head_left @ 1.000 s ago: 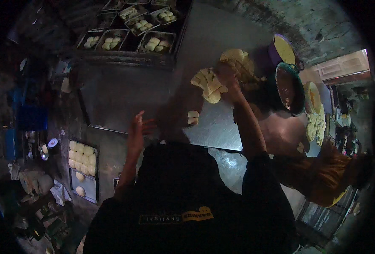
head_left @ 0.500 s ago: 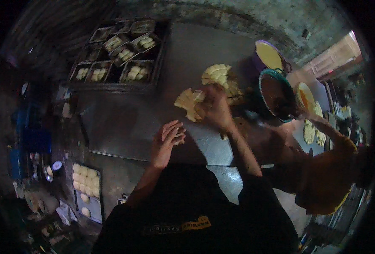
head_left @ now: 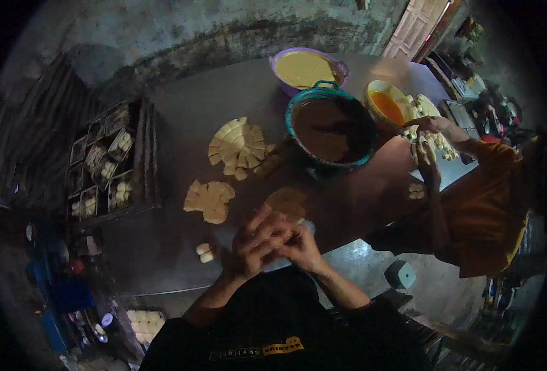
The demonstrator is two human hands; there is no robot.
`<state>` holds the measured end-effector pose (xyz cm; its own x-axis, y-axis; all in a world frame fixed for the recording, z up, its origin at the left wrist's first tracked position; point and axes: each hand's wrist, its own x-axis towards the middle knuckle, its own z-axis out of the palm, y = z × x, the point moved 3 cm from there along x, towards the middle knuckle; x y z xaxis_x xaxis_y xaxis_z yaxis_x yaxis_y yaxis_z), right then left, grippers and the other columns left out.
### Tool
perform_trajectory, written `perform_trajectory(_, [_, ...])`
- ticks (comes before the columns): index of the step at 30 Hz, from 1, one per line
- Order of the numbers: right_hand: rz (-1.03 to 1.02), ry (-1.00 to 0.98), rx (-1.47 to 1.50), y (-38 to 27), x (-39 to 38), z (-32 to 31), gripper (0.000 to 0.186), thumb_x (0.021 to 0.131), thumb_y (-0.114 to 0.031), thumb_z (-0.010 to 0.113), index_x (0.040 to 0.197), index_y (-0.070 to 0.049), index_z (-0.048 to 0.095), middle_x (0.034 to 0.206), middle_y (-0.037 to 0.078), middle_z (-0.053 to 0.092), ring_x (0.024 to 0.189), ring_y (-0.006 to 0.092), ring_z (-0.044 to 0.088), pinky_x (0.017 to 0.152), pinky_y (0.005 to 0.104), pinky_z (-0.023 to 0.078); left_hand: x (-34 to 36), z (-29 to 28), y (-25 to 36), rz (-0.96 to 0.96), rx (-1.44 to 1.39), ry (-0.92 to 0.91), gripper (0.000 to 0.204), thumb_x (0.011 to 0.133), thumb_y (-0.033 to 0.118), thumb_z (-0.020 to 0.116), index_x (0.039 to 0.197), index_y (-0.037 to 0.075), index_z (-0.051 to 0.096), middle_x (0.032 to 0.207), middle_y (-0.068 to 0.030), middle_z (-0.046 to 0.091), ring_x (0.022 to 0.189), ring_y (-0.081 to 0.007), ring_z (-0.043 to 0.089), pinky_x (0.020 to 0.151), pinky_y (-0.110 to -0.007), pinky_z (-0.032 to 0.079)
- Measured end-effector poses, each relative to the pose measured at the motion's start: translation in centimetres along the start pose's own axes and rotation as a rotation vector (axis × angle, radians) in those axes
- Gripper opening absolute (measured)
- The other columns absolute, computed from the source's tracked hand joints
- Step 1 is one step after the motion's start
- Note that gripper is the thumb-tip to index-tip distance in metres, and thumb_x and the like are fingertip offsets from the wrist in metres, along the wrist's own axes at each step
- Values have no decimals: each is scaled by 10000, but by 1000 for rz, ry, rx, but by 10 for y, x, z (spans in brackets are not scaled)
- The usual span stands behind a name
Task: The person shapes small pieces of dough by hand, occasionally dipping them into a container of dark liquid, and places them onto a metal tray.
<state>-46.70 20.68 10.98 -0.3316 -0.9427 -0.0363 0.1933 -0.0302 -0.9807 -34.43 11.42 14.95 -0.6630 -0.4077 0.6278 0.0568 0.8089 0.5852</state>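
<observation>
My left hand (head_left: 256, 248) and my right hand (head_left: 299, 245) meet above the near edge of the metal table, fingers bent over one another. Whatever lies between them is hidden, and motion smears the fingertips. Just beyond them a round flat piece of dough (head_left: 288, 204) lies on the tabletop. Two small dough balls (head_left: 205, 252) sit left of my left hand. Farther off is a flat dough piece with a ragged edge (head_left: 208, 201). Behind it, cut dough wedges (head_left: 238, 144) spread out like a fan.
A teal-rimmed tub (head_left: 334, 164) holds something brown. Near it stand a purple basin (head_left: 279, 77) of pale yellow filling and a yellow bowl (head_left: 374, 86) of orange liquid. At right, a co-worker's hands (head_left: 433, 133) touch pale dough pieces. A crate (head_left: 153, 167) holds tins of dough balls.
My right hand has left the dough pieces and come back to meet my left. The view has turned, shifting the table's things leftward. The co-worker's hand has left the tub.
</observation>
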Motion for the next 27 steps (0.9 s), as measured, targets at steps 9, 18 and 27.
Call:
perform_trajectory(9, [208,-512,427,-57,8,-18,195,959,-79,640,1126,11,683,1025,62,701,929,125,636,824,286,504,37,39,18,89,-446,229,524,900,576,587,1092,99,690,1198,-109,694,1144,-318,647,1058,-475,420])
perform_trajectory(18, [-125,-441,-617,-74,216,-58,200,944,-158,628,1009,22,687,931,97,685,873,147,607,752,353,502,-13,14,-15,-699,-563,395,1232,747,182,821,1578,169,-88,1647,-113,-43,1489,-338,173,1122,-521,339])
perform_trajectory(27, [-243,-278,-1805,-20,506,-216,595,984,-538,362,1228,-74,642,1092,261,678,1020,480,637,931,538,485,-140,-23,19,-1093,-406,675,1084,818,366,743,1587,156,9,1641,-122,47,1377,-379,389,1015,-538,428])
